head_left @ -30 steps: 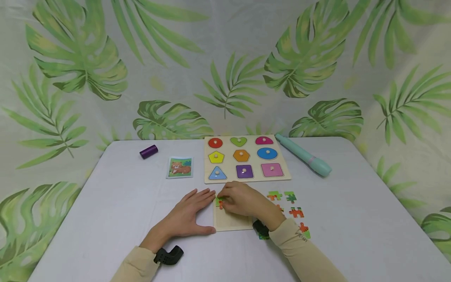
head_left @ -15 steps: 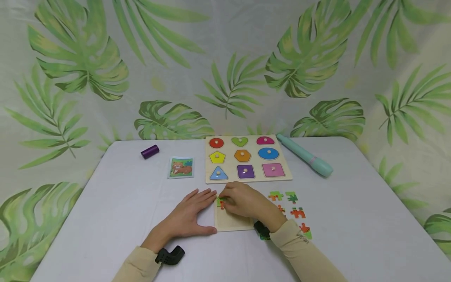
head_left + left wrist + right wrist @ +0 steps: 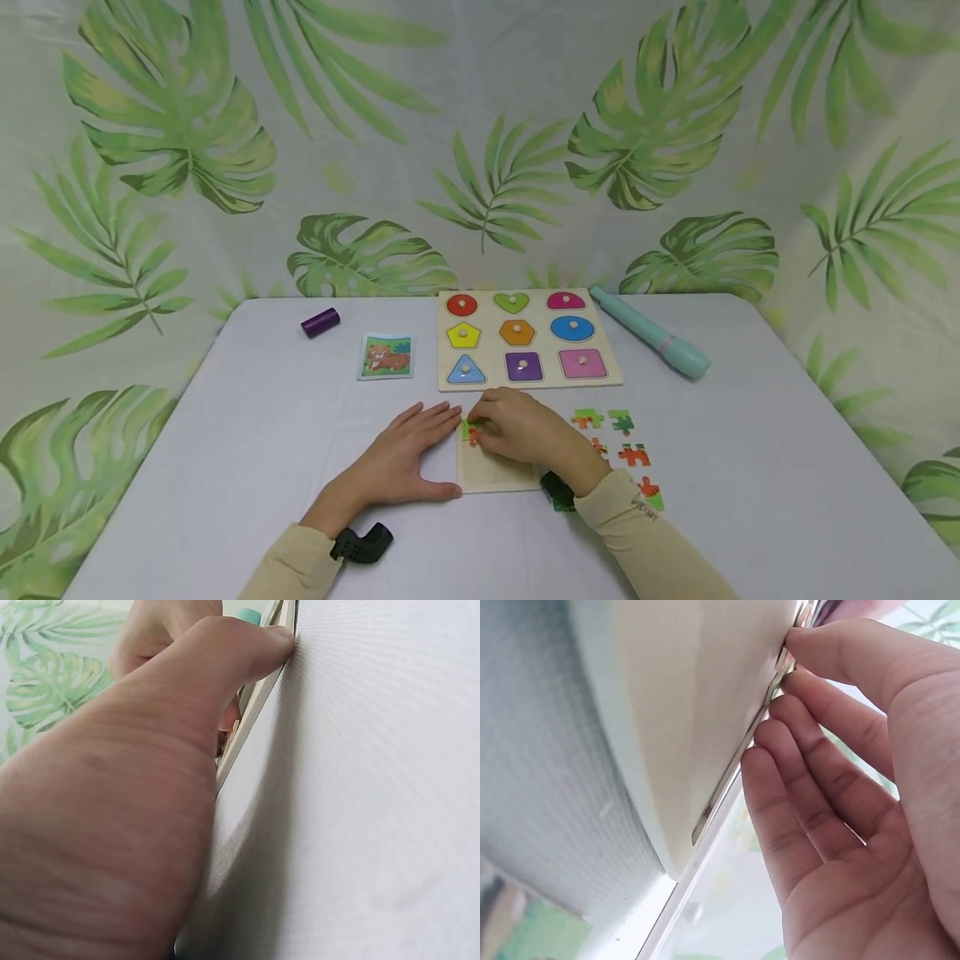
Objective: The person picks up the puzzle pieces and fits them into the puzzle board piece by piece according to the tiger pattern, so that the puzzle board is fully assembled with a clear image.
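Note:
A shallow wooden puzzle tray (image 3: 491,477) lies on the table before me. In its far left corner is a green and orange jigsaw piece (image 3: 469,432), partly covered by my right hand (image 3: 521,427). The thumb and forefinger pinch that piece; in the right wrist view the other fingers (image 3: 769,787) are bent gently beside them. My left hand (image 3: 397,462) lies with spread, straight fingers against the tray's left side, and its thumb (image 3: 279,641) touches the near left corner. Several loose jigsaw pieces (image 3: 634,454) lie right of the tray, some hidden by the right forearm.
Behind the tray lies a wooden shape board (image 3: 480,336) with knobbed coloured shapes. A small bear picture (image 3: 386,357) and a purple cylinder (image 3: 321,322) are at the back left. A mint-green stick-like object (image 3: 651,332) lies back right. A leaf-print cloth (image 3: 375,150) hangs behind.
The head view has shifted very slightly. Both hands and the jigsaw piece keep nearly the same places, with the right fingers still at the tray's far left corner.

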A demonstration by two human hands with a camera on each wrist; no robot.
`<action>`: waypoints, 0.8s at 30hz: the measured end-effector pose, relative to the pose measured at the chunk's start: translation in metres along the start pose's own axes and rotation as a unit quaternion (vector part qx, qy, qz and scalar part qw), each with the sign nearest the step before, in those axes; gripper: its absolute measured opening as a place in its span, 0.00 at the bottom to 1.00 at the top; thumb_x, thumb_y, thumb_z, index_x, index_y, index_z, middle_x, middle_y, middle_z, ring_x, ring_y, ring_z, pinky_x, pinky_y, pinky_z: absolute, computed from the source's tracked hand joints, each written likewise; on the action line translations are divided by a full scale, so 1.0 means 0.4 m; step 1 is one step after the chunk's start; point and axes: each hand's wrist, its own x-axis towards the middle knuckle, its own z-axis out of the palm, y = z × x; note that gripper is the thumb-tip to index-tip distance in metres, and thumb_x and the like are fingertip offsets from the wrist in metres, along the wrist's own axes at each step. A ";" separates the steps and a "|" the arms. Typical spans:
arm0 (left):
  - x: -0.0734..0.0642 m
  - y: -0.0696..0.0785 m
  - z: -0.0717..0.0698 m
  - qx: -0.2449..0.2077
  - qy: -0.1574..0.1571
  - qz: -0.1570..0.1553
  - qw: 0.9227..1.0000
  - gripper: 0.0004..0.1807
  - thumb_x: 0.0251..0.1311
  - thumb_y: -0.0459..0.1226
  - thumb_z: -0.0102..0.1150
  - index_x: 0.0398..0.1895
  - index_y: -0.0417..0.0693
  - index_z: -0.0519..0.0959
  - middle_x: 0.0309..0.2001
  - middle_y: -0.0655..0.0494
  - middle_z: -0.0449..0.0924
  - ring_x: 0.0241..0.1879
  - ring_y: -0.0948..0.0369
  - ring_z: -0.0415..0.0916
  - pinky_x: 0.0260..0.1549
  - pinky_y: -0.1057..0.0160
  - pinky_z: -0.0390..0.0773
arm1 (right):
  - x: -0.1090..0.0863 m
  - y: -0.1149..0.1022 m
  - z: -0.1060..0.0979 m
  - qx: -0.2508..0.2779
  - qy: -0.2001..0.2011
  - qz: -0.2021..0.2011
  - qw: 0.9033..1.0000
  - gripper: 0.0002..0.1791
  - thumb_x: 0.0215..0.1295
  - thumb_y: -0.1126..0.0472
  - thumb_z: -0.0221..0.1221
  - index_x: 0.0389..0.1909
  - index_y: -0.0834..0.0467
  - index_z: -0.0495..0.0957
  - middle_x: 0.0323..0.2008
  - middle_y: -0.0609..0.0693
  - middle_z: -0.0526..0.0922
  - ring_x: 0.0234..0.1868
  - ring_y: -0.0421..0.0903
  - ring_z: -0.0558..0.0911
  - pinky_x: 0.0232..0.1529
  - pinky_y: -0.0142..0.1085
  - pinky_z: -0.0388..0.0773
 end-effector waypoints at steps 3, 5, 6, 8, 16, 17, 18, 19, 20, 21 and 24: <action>-0.001 -0.002 0.001 0.003 0.001 0.002 1.000 0.55 0.54 0.67 0.68 0.79 0.47 0.64 0.79 0.57 0.62 0.81 0.57 0.52 0.82 0.48 0.46 | 0.000 0.000 0.001 0.003 0.000 0.002 1.000 0.14 0.67 0.56 0.68 0.51 0.55 0.88 0.48 0.47 0.86 0.50 0.44 0.83 0.58 0.40 0.83; -0.001 -0.004 0.001 0.006 0.000 0.003 1.000 0.55 0.54 0.67 0.67 0.79 0.47 0.64 0.79 0.57 0.62 0.81 0.57 0.53 0.82 0.48 0.46 | -0.001 0.000 0.000 0.003 0.001 -0.001 1.000 0.14 0.67 0.56 0.68 0.50 0.55 0.88 0.47 0.47 0.86 0.50 0.44 0.83 0.58 0.40 0.83; -0.001 -0.005 0.001 0.007 0.000 0.003 1.000 0.55 0.54 0.67 0.67 0.79 0.47 0.64 0.79 0.57 0.61 0.81 0.57 0.53 0.82 0.48 0.46 | -0.001 0.000 0.000 0.004 0.002 -0.003 1.000 0.14 0.67 0.56 0.68 0.50 0.55 0.88 0.47 0.47 0.86 0.50 0.44 0.83 0.57 0.40 0.83; -0.001 -0.005 0.000 0.009 -0.001 0.005 1.000 0.55 0.54 0.67 0.67 0.79 0.47 0.63 0.79 0.57 0.61 0.81 0.57 0.53 0.82 0.48 0.46 | -0.001 0.000 -0.001 0.003 0.002 -0.005 1.000 0.14 0.67 0.56 0.68 0.51 0.55 0.88 0.47 0.47 0.86 0.49 0.44 0.83 0.57 0.39 0.83; 0.000 -0.005 -0.001 0.014 0.003 0.003 1.000 0.55 0.54 0.68 0.67 0.79 0.48 0.64 0.79 0.57 0.61 0.81 0.57 0.52 0.82 0.48 0.46 | -0.001 0.006 -0.007 0.005 0.003 -0.019 1.000 0.14 0.68 0.57 0.68 0.51 0.55 0.88 0.48 0.47 0.86 0.51 0.44 0.83 0.58 0.38 0.83; 0.001 -0.005 -0.001 0.014 0.004 0.003 1.000 0.55 0.54 0.68 0.67 0.79 0.48 0.64 0.79 0.57 0.61 0.81 0.57 0.52 0.82 0.48 0.46 | -0.001 0.007 -0.008 0.005 0.003 -0.023 1.000 0.14 0.68 0.57 0.68 0.51 0.55 0.87 0.48 0.47 0.86 0.51 0.44 0.83 0.58 0.39 0.83; 0.001 -0.005 -0.001 0.015 0.004 0.003 1.000 0.55 0.54 0.68 0.66 0.79 0.48 0.64 0.79 0.57 0.61 0.81 0.57 0.52 0.82 0.49 0.46 | -0.001 0.008 -0.009 0.007 0.002 -0.025 1.000 0.14 0.68 0.57 0.68 0.52 0.56 0.87 0.48 0.47 0.86 0.51 0.44 0.83 0.57 0.39 0.83; 0.000 -0.005 0.000 0.013 0.005 0.003 1.000 0.55 0.54 0.68 0.67 0.79 0.48 0.64 0.79 0.57 0.62 0.81 0.57 0.52 0.82 0.49 0.46 | 0.000 0.009 -0.009 0.007 0.001 -0.027 1.000 0.14 0.68 0.57 0.67 0.52 0.56 0.87 0.48 0.47 0.86 0.51 0.44 0.83 0.57 0.38 0.83; 0.000 -0.005 0.000 0.012 0.005 0.004 1.000 0.55 0.54 0.67 0.67 0.79 0.47 0.64 0.79 0.57 0.62 0.81 0.57 0.52 0.82 0.48 0.46 | -0.001 0.009 -0.009 0.008 -0.002 -0.027 1.000 0.14 0.69 0.57 0.67 0.52 0.56 0.87 0.48 0.47 0.86 0.51 0.44 0.83 0.57 0.38 0.83; 0.000 -0.006 0.001 0.011 0.006 0.004 1.000 0.55 0.54 0.67 0.67 0.79 0.47 0.64 0.79 0.57 0.62 0.81 0.57 0.52 0.82 0.48 0.46 | -0.002 0.009 -0.010 0.011 -0.005 -0.026 1.000 0.14 0.69 0.57 0.67 0.52 0.56 0.87 0.48 0.47 0.86 0.51 0.44 0.83 0.57 0.38 0.83; 0.000 -0.006 0.002 0.004 0.005 0.007 1.000 0.55 0.54 0.67 0.67 0.79 0.47 0.64 0.79 0.56 0.62 0.81 0.57 0.53 0.82 0.48 0.46 | -0.007 0.009 -0.013 0.017 -0.015 -0.024 0.999 0.15 0.69 0.56 0.67 0.53 0.56 0.87 0.48 0.46 0.86 0.50 0.43 0.83 0.57 0.38 0.83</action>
